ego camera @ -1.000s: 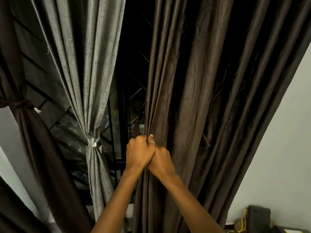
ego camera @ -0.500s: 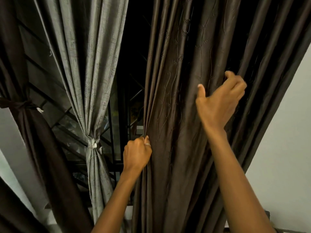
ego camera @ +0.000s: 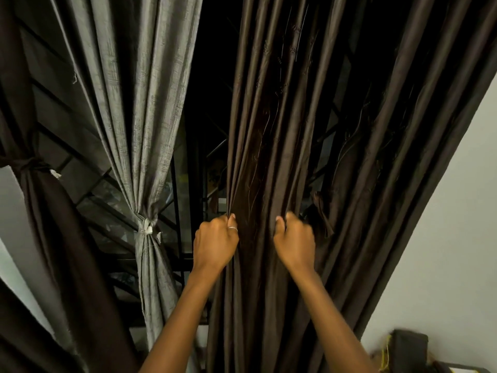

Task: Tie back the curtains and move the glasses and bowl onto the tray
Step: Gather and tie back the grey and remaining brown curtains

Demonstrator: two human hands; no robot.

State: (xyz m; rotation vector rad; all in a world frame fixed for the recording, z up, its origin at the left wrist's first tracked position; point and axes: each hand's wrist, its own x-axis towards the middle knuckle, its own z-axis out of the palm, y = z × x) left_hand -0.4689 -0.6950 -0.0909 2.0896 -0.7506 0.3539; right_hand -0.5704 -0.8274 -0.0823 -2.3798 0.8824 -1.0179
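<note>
Folds of the brown curtain [ego camera: 271,109] hang before us. Our left hand [ego camera: 215,246] grips its inner edge, and our right hand [ego camera: 294,243] clutches a fold just beside. To the left, the grey curtain [ego camera: 139,90] hangs tied.

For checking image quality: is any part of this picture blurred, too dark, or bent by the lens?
Head view: the right hand is slightly motion-blurred, the left hand sharp; the gap between grey curtain and brown curtain is nearly black; the wide lens makes the side curtains lean.
</note>
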